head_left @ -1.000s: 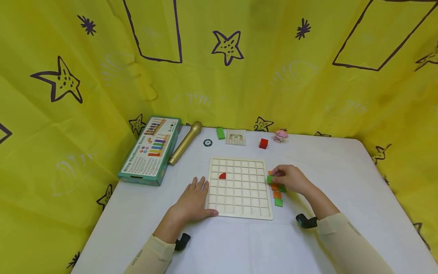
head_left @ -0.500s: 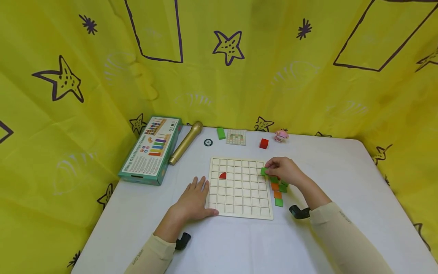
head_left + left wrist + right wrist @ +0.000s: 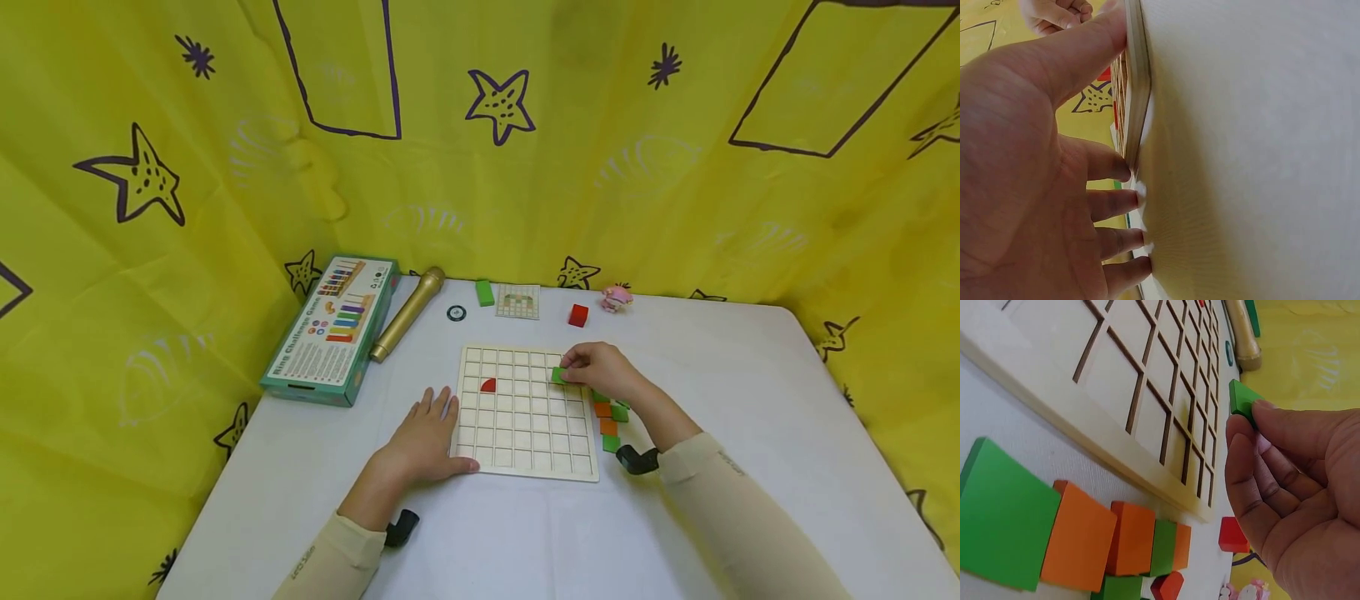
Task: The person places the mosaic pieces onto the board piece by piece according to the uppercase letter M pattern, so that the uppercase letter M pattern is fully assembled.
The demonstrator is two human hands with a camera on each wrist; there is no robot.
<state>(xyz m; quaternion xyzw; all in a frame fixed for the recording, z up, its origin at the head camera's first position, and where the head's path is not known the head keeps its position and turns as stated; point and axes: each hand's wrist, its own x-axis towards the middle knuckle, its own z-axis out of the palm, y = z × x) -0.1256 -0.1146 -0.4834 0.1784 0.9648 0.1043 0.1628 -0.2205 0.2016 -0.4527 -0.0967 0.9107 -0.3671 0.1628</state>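
Pinching green tile point(image 3: 558, 375) in right hand point(image 3: 600, 371) grip over grid board point(image 3: 525, 462), red quarter-circle point(image 3: 487, 385) seemingly seated, left hand point(image 3: 423, 437) flat.

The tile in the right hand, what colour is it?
Green. The tile pinched by the right hand shows best in the right wrist view.

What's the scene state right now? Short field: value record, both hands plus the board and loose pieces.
left hand: left hand lies flat on the table, thumb against the grid board edge
right hand: right hand pinches a green tile above the board's right side
board: wooden grid, one red quarter-circle piece in a left cell
loose pieces: orange and green tiles on the table right of the board
far edge: game box, gold microphone, green block, pattern card, red cube, pink toy
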